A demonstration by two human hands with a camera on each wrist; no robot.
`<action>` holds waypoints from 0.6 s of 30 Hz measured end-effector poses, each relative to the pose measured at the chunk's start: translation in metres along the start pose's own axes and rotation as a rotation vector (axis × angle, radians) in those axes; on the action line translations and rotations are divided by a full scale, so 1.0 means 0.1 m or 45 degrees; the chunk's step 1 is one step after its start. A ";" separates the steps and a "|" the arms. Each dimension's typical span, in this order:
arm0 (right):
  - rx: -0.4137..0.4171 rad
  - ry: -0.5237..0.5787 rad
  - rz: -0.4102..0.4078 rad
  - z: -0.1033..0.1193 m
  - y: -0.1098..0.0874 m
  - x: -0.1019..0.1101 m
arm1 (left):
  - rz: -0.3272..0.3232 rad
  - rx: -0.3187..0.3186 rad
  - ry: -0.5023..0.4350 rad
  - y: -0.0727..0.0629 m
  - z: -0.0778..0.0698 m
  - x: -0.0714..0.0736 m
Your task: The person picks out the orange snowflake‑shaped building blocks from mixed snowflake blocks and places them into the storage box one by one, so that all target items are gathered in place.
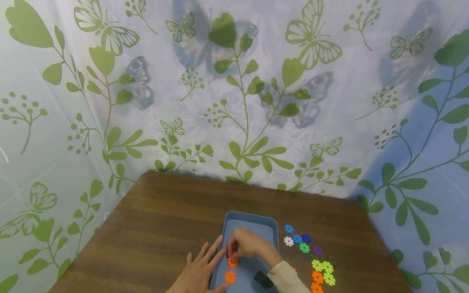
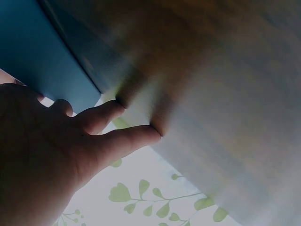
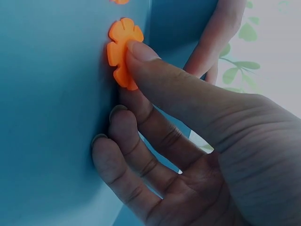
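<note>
My right hand [image 1: 250, 243] reaches into a blue-grey tray [image 1: 269, 226] and pinches an orange flower-shaped disc [image 3: 123, 52] between thumb and fingers. In the right wrist view the disc stands tilted close over the tray floor, the other fingertips right at that floor. A second orange disc [image 1: 230, 277] lies flat in the tray, nearer to me. My left hand [image 1: 199, 270] is spread across the tray's left rim. Two of its fingers [image 2: 134, 137] extend onto the table past the tray wall in the left wrist view.
Right of the tray, on the brown wooden table [image 1: 176, 211], lie several notched discs: blue [image 1: 289, 228], white [image 1: 288, 241], green [image 1: 304, 248], purple [image 1: 317, 250], yellow-green [image 1: 327, 267] and orange [image 1: 317, 277]. A black object [image 1: 263, 279] shows beside my right sleeve. Patterned curtains [image 1: 238, 101] surround the table.
</note>
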State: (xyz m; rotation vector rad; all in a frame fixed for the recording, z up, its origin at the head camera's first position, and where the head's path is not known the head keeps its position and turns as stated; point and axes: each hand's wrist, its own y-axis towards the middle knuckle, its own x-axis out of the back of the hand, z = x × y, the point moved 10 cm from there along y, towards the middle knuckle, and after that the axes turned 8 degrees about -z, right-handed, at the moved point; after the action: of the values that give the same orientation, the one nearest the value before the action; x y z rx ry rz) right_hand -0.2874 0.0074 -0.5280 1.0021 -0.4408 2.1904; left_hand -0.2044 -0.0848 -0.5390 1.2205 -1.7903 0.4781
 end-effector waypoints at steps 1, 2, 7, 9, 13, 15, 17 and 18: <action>-0.001 0.003 0.000 0.00 0.00 0.00 | -0.001 0.000 0.001 0.00 0.00 0.00; 0.000 0.004 0.000 0.01 0.00 0.00 | -0.002 -0.002 0.003 0.00 0.00 0.00; 0.019 0.019 -0.005 0.04 -0.01 0.01 | -0.007 -0.009 0.011 0.00 -0.01 0.01; 0.022 0.023 -0.010 0.05 -0.01 0.02 | -0.006 -0.010 0.009 0.01 -0.01 0.01; 0.024 0.004 -0.018 0.05 -0.02 0.02 | 0.002 -0.007 0.000 0.00 0.00 0.00; 0.018 -0.004 -0.020 0.04 -0.02 0.02 | 0.006 -0.005 0.003 0.00 0.00 0.00; 0.012 -0.013 -0.021 0.03 -0.02 0.01 | 0.008 0.000 0.005 0.00 0.01 -0.01; 0.009 -0.014 -0.021 0.02 -0.02 0.01 | 0.008 0.002 0.008 0.01 0.01 -0.01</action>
State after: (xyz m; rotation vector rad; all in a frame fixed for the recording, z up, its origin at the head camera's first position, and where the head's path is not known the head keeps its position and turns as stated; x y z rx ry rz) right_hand -0.2852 0.0082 -0.5261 1.0184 -0.4280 2.1742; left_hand -0.2052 -0.0846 -0.5400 1.2131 -1.7894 0.4867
